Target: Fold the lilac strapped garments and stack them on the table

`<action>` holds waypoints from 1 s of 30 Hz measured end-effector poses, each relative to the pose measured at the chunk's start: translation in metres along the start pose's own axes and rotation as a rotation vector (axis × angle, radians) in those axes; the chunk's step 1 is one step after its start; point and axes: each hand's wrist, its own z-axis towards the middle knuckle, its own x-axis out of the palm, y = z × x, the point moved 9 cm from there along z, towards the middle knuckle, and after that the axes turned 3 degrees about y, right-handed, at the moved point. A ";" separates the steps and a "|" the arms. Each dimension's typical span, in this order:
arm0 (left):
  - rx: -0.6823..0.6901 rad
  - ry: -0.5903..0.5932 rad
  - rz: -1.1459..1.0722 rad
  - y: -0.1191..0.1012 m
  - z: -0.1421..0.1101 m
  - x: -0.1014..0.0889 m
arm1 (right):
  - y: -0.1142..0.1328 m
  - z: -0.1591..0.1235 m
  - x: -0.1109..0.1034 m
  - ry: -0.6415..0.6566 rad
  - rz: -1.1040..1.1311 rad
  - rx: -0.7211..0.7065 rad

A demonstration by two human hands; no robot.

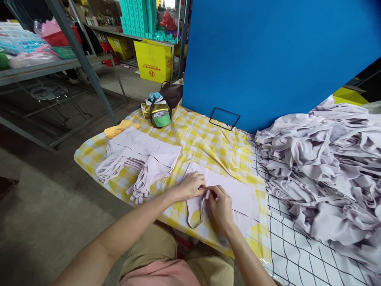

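Note:
A pale lilac strapped garment [235,192] lies flat on the yellow checked tablecloth [208,149] in front of me. My left hand [193,186] is closed in a pinch at the garment's strap [193,222], near its lower edge. Close beside it, my right hand [220,204] pinches the same strap, its fingertips almost touching those of the left. The strap hangs in a loop below the hands. Whatever small part sits between the fingertips is hidden. To the left is a neat stack of similar lilac garments [144,149], straps toward me.
A large heap of lilac garments [324,159] covers the table's right side. Behind stand a blue board [262,59] and a black wire frame [224,118]. Green tape [161,118] and a yellow cloth [121,128] lie at the back left. A metal rack [86,67] stands beyond the table.

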 end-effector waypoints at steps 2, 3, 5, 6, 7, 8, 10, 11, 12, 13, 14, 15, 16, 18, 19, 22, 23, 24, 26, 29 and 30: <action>-0.003 -0.001 -0.011 0.001 -0.001 0.002 | 0.000 -0.001 0.000 -0.005 0.002 -0.009; -0.003 -0.003 -0.020 0.002 -0.002 0.002 | 0.000 -0.001 0.000 -0.007 0.003 -0.014; -0.004 -0.015 -0.039 0.003 -0.003 0.003 | 0.000 -0.001 0.000 -0.012 0.000 -0.022; -0.003 -0.024 -0.048 0.004 -0.003 0.003 | 0.000 -0.001 0.000 -0.013 -0.001 -0.025; -0.001 -0.033 -0.056 0.004 -0.004 0.003 | 0.001 -0.001 0.000 -0.012 -0.003 -0.029; 0.002 -0.040 -0.060 0.005 -0.004 0.003 | 0.001 -0.001 -0.001 -0.011 -0.005 -0.033; 0.016 -0.047 -0.059 0.004 -0.004 0.003 | 0.002 0.000 -0.001 -0.005 -0.006 -0.041; 0.023 -0.048 -0.054 0.004 -0.004 0.002 | 0.003 0.000 -0.001 -0.003 -0.005 -0.048; 0.030 -0.048 -0.047 0.003 -0.004 0.003 | 0.004 0.000 -0.001 0.001 -0.004 -0.057; 0.036 -0.048 -0.039 0.003 -0.003 0.003 | 0.005 0.000 -0.001 0.006 -0.002 -0.070; 0.041 -0.047 -0.031 0.003 -0.003 0.003 | 0.007 0.001 0.000 0.016 0.002 -0.086; 0.047 -0.048 -0.023 0.003 -0.002 0.004 | 0.009 0.002 0.001 0.028 0.007 -0.102; 0.054 -0.049 -0.016 0.004 -0.001 0.004 | 0.010 0.003 0.002 0.042 0.014 -0.115; 0.065 -0.052 -0.003 0.005 0.000 0.006 | 0.013 0.006 0.004 0.070 0.034 -0.130; 0.067 -0.053 0.002 0.005 0.000 0.007 | 0.013 0.007 0.004 0.079 0.046 -0.132; 0.060 -0.049 -0.001 0.007 0.001 0.007 | 0.013 0.011 0.006 0.088 0.102 -0.117; 0.057 -0.050 -0.008 0.007 0.001 0.007 | 0.011 0.011 0.005 0.083 0.128 -0.101; 0.051 -0.051 -0.019 0.007 0.001 0.006 | 0.009 0.011 0.004 0.072 0.156 -0.078; 0.040 -0.052 -0.043 0.007 0.001 0.004 | 0.004 0.007 0.001 0.045 0.212 -0.030; 0.031 -0.028 -0.078 0.006 0.000 0.003 | 0.004 -0.006 -0.001 0.058 0.267 -0.020; 0.033 -0.017 -0.085 0.005 -0.001 0.003 | 0.007 -0.011 0.000 0.085 0.271 -0.037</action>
